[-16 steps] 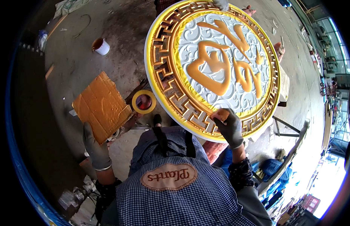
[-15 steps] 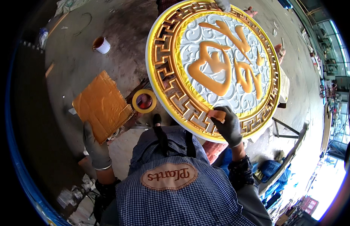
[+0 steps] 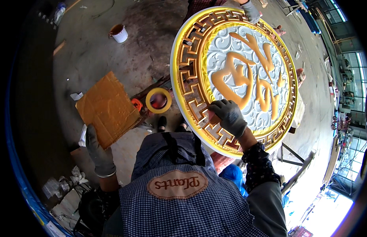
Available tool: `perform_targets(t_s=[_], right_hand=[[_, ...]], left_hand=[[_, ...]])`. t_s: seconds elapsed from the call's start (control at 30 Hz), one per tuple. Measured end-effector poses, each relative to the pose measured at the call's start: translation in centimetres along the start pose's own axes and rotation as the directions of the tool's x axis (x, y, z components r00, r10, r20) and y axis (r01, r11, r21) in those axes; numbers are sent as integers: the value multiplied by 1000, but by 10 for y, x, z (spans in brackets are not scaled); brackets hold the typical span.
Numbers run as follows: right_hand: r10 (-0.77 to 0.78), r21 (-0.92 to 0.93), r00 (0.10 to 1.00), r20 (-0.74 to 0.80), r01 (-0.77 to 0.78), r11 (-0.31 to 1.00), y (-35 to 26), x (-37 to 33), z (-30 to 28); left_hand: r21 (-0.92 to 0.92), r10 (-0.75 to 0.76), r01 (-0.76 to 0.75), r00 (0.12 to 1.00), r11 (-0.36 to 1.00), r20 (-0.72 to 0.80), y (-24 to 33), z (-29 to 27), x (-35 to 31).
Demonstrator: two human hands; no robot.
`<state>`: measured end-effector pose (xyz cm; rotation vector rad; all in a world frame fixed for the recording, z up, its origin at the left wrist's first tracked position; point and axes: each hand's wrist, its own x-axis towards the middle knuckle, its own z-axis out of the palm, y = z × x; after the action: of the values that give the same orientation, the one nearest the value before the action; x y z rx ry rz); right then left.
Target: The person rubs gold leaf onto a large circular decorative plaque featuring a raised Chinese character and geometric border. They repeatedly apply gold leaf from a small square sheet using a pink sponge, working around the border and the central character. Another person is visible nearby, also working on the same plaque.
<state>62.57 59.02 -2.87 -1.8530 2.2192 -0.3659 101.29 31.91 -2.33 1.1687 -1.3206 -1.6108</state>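
Note:
My left hand (image 3: 99,155), in a grey glove, grips the lower left edge of a cardboard piece (image 3: 108,110) smeared with orange-gold paint. My gloved right hand (image 3: 231,118) is closed on a small reddish-brown pad (image 3: 213,117), mostly hidden by the fingers. The pad meets the gold fretwork border at the near left of a large round panel (image 3: 231,37). Raised gold characters stand on the panel's white scroll-patterned middle, and yellow masking film rings it. At the panel's far edge is another person's gloved hand (image 3: 251,12).
A roll of yellow tape (image 3: 151,106) lies between the cardboard and the panel, beside an orange-red round object (image 3: 136,104). Farther off on the concrete floor stands a white paint-stained bucket (image 3: 120,36). Metal stand legs (image 3: 292,155) show right of the panel; plastic scraps (image 3: 57,187) lie lower left.
My right hand has moved left and farther away along the panel's border, still with the pad. The whole view has shifted, so the panel appears more to the right. The left hand keeps the cardboard.

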Motion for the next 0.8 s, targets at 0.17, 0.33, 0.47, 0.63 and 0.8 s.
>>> perform_targets(t_s=[0.17, 0.33, 0.47, 0.63, 0.8], right_hand=[[23, -32, 989, 148, -18, 999, -6, -28, -5], [60, -92, 979, 196, -42, 995, -12, -38, -16], [36, 31, 999, -18, -35, 999, -15, 3, -11], [60, -25, 993, 101, -57, 998, -13, -12, -2], [142, 40, 976, 163, -151, 988, -35, -33, -37]], left_hand=[[-40, 38, -40, 998, 998, -52, -5, -2, -7], [-19, 35, -36, 997, 999, -67, -5, -3, -9], [-33, 31, -33, 998, 999, -61, -4, -5, -8], [-13, 68, -69, 997, 998, -42, 7, 8, -9], [333, 169, -183, 983, 925, 71, -50, -11, -11]])
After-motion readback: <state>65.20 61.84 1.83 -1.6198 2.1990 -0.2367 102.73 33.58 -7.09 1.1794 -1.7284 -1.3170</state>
